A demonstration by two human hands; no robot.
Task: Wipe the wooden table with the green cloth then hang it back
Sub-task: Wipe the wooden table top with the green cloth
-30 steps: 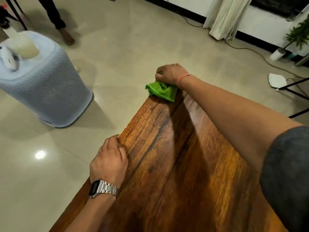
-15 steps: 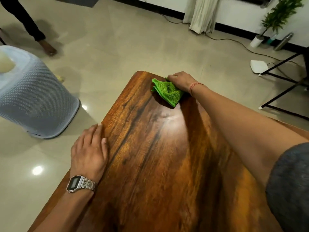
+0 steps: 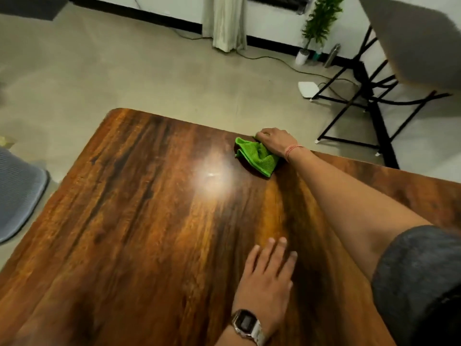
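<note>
the right hand [image 3: 273, 141] is reaching across to the far edge of the wooden table [image 3: 139, 221], its fingers curling down over a bunched green microfibre cloth [image 3: 258, 156] and pressing it against the tabletop. the cloth is lying crumpled right at that far edge, partly under the palm, with most of its folds spilling out toward the nearer side of the hand. a thin red thread [image 3: 291, 151] is circling the right wrist, and a dark grey sleeve [image 3: 419, 283] is covering the upper arm.

the left hand [image 3: 268, 275] is lying flat on the tabletop near the camera, fingers straight and slightly spread, gripping nothing. a silver digital wristwatch [image 3: 247, 325] is sitting on its wrist.

a bright reflection of light is showing on the glossy wood between the two hands. on the floor at the left, part of a grey ribbed basket [image 3: 17, 193] is showing. beyond the table, a black-framed folding table [image 3: 369, 78], a small potted plant [image 3: 316, 23] and a pale curtain [image 3: 224, 21] are standing by the wall.
</note>
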